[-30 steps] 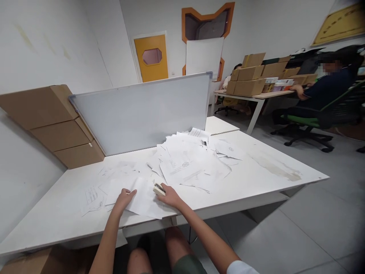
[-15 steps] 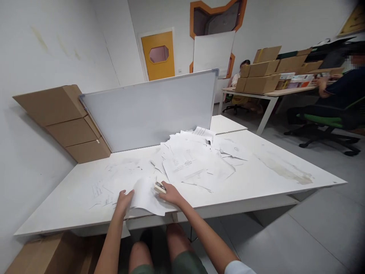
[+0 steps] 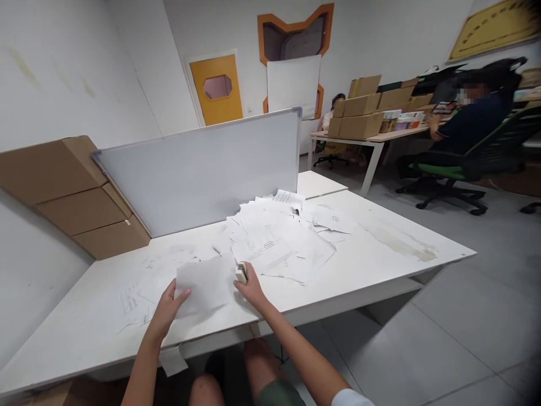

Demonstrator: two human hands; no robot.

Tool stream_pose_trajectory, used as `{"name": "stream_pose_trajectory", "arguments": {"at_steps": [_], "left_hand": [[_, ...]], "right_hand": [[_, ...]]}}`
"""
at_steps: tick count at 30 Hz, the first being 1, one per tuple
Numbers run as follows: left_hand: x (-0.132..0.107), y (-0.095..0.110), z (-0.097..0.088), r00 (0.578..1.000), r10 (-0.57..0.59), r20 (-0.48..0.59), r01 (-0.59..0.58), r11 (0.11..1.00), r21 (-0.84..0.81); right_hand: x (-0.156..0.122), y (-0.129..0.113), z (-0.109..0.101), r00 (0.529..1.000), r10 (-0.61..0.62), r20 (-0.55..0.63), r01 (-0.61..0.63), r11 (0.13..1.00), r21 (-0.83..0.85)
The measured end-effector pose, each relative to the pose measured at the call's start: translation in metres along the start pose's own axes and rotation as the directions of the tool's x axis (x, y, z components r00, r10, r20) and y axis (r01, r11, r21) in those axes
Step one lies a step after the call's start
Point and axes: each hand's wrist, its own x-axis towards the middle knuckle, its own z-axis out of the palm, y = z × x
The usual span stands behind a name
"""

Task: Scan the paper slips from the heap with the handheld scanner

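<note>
My left hand (image 3: 167,307) pinches a white sheet of paper (image 3: 205,285) at its left edge, thumb on top. The sheet is held slightly raised over the near part of the white table (image 3: 338,276). In my right hand (image 3: 253,288) is a small cream-coloured tool with a dark middle, which looks like a stapler (image 3: 240,273), close to the sheet's right edge. Just beyond my hands spreads a loose pile of printed papers (image 3: 262,237). More sheets (image 3: 137,299) lie flat to the left of my left hand.
A whiteboard (image 3: 203,169) stands along the table's back edge, with stacked cardboard boxes (image 3: 101,208) at its left. Another table (image 3: 372,141) at the far right carries boxes, and a person (image 3: 469,124) sits there on a green chair. A second person sits behind the boxes.
The view has turned rightward. The sheet in my left hand is lifted and flatter than before, when it curled over the table edge. The stapler has tilted upright in my right hand.
</note>
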Motion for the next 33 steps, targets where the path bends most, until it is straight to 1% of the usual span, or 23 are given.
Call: {"name": "stream_pose_trajectory", "arguments": {"at_steps": [2,3,5,7,10,12,14,16,18,20,23,26,28,30,32,33], "left_hand": [[-0.003,0.002,0.003,0.998,0.045,0.045,-0.033,0.972,-0.232],[-0.005,0.001,0.006,0.997,0.053,0.052,-0.036,0.955,-0.293],[-0.006,-0.006,0.013,0.998,0.050,0.044,-0.033,0.946,-0.324],[-0.006,-0.017,0.022,0.999,0.045,0.011,-0.038,0.933,-0.357],[-0.004,-0.035,0.036,0.997,0.002,-0.076,-0.033,0.908,-0.418],[-0.001,-0.041,0.041,0.996,-0.039,-0.085,-0.001,0.902,-0.433],[0.004,-0.042,0.043,0.994,-0.086,-0.061,0.052,0.900,-0.433],[0.007,-0.040,0.042,0.990,-0.126,-0.060,0.086,0.891,-0.445],[0.008,-0.038,0.039,0.986,-0.142,-0.092,0.085,0.884,-0.460],[0.005,-0.038,0.039,0.980,-0.149,-0.134,0.069,0.878,-0.473],[-0.001,-0.044,0.043,0.970,-0.186,-0.160,0.089,0.875,-0.475],[-0.006,-0.053,0.048,0.960,-0.235,-0.153,0.136,0.869,-0.475],[-0.007,-0.057,0.051,0.954,-0.253,-0.160,0.147,0.861,-0.488],[-0.006,-0.055,0.054,0.948,-0.264,-0.179,0.139,0.847,-0.512],[-0.004,-0.048,0.058,0.941,-0.271,-0.201,0.119,0.824,-0.553],[-0.002,-0.043,0.061,0.939,-0.272,-0.209,0.105,0.807,-0.581]], "right_hand": [[0.005,0.001,-0.003,0.999,-0.020,-0.033,0.023,0.995,0.094],[0.007,0.001,-0.004,0.999,-0.032,-0.024,0.035,0.990,0.137],[0.012,-0.001,-0.007,0.998,-0.056,0.014,0.052,0.977,0.206],[0.016,-0.003,-0.008,0.997,-0.070,0.034,0.059,0.968,0.244],[0.024,-0.006,-0.008,0.998,-0.055,0.030,0.046,0.966,0.254],[0.033,-0.008,-0.006,0.999,-0.037,0.040,0.026,0.970,0.242],[0.043,-0.010,-0.004,0.997,-0.012,0.073,-0.004,0.976,0.218],[0.053,-0.015,-0.002,0.992,0.006,0.125,-0.030,0.980,0.196],[0.060,-0.022,-0.001,0.986,0.005,0.167,-0.038,0.981,0.191],[0.062,-0.027,0.000,0.984,-0.001,0.177,-0.034,0.979,0.199],[0.053,-0.025,-0.001,0.991,0.014,0.133,-0.042,0.976,0.211],[0.034,-0.012,-0.003,0.992,0.064,0.110,-0.088,0.969,0.230],[0.021,-0.005,-0.004,0.984,0.100,0.146,-0.134,0.961,0.243],[0.010,-0.002,-0.004,0.968,0.138,0.211,-0.191,0.948,0.256],[0.000,-0.006,-0.001,0.937,0.182,0.298,-0.265,0.926,0.269],[-0.005,-0.010,0.001,0.914,0.203,0.351,-0.307,0.911,0.275]]}}
